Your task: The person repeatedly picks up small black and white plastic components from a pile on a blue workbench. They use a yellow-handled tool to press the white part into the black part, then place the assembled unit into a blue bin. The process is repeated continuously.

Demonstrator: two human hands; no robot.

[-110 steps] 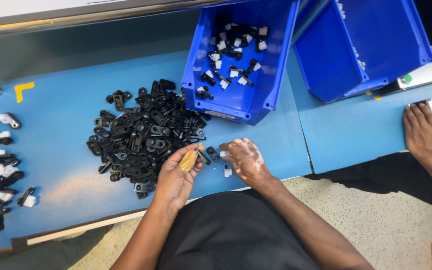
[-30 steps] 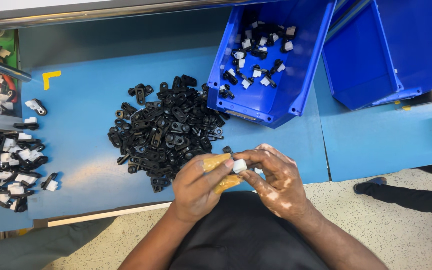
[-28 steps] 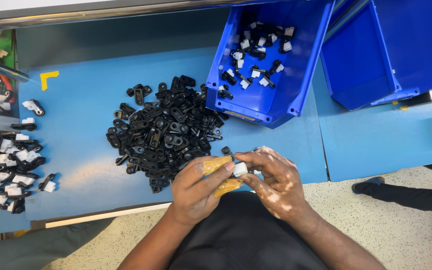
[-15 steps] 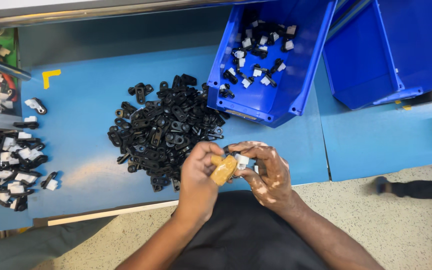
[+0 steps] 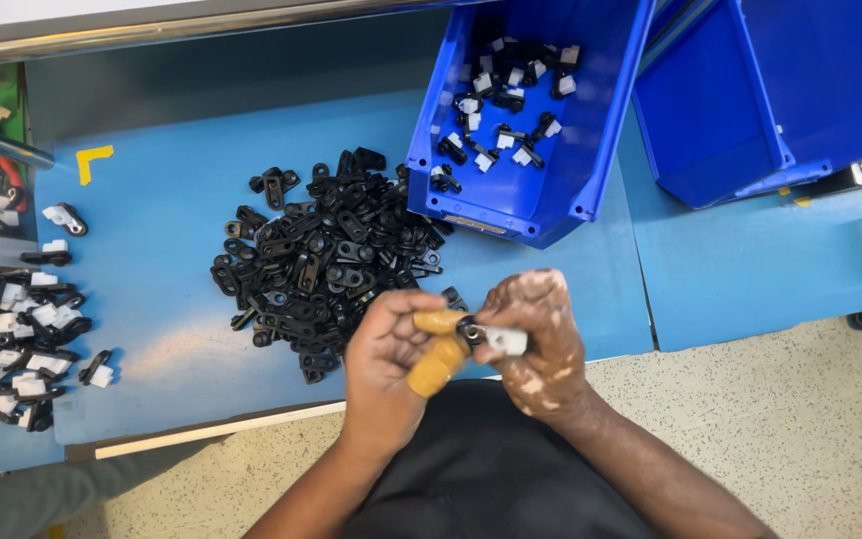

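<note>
step in hand: fitting a small white piece [image 5: 507,340] onto a black clip [image 5: 471,330], by the look of it, with both held together just off the front edge of the bench [image 5: 152,230].
next move calls for: as i judge it, a firm square push so the two parts seat, with the thumbs steadying them so nothing twists or slips out.
left hand [image 5: 391,349]: closed around the clip, its thumb and forefinger wearing tan rubber covers [image 5: 436,364] and pinching the black part.
right hand [image 5: 541,334]: fingers curled in, gripping the white piece at its outer end; the two hands are touching at the work.
where the work is: between the fingertips, over the bench's front edge, just beside the near edge of the heap.
heap of black clips [image 5: 326,255]: loose on the blue bench, right in front of the hands, bare of white pieces as far as i can tell.
near blue bin [image 5: 591,150]: tilted toward the person, just beyond the heap, holding clips with white pieces [image 5: 501,100] on them.
second blue bin [image 5: 710,120]: to the right of the first; i see nothing in it.
far left: a spread of black-and-white clips [image 5: 12,349] lying on the bench, well apart from the hands.
yellow corner mark [image 5: 92,160]: stuck on the bench, beyond that spread.
</note>
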